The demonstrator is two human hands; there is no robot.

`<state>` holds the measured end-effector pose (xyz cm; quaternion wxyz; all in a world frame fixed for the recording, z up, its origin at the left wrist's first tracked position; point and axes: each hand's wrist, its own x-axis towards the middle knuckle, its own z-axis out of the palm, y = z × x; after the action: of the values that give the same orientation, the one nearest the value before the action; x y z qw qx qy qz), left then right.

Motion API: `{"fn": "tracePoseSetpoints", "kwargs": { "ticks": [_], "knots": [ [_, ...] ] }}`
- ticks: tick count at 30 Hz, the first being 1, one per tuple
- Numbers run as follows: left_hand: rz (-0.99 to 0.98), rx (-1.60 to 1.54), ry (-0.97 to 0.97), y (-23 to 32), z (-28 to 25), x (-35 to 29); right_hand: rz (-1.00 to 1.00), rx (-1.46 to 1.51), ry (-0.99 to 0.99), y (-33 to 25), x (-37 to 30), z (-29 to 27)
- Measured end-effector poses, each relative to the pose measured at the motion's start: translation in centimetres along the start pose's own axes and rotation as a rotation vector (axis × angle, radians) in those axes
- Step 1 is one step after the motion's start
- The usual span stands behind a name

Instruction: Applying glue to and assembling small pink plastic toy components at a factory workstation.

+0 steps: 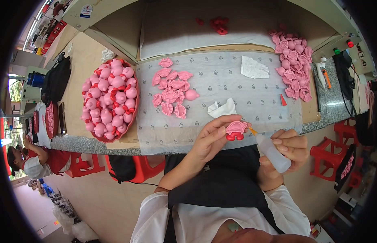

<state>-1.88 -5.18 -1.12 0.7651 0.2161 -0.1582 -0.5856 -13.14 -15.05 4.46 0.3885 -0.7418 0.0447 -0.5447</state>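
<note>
My left hand pinches a pink hollow half-shell by its left side, just beyond the table's front edge. Attached at the shell's lower side is a glossy red piece with two rounded lobes. My right hand is wrapped round a translucent white squeeze bottle, tilted up to the left. Its thin orange nozzle reaches the shell's right end; whether they touch I cannot tell. On the patterned sheet, several loose pink shells lie left of my hands.
A scalloped basket of pink and red pieces stands at the left. More pink shells are heaped at the right. White tissues and a small red cone lie on the sheet. Red parts sit at the back under the shelf.
</note>
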Motion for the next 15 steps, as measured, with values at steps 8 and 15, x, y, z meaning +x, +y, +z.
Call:
{"fn": "tracePoseSetpoints", "kwargs": {
  "ticks": [8,15],
  "knots": [
    [0.05,0.032,-0.003,-0.12,0.46,0.19,-0.014,0.026,0.043,0.06,0.1,-0.3],
    [0.061,0.025,0.0,-0.32,0.52,-0.1,-0.022,0.017,-0.004,0.06,-0.24,-0.55]
  ]
}}
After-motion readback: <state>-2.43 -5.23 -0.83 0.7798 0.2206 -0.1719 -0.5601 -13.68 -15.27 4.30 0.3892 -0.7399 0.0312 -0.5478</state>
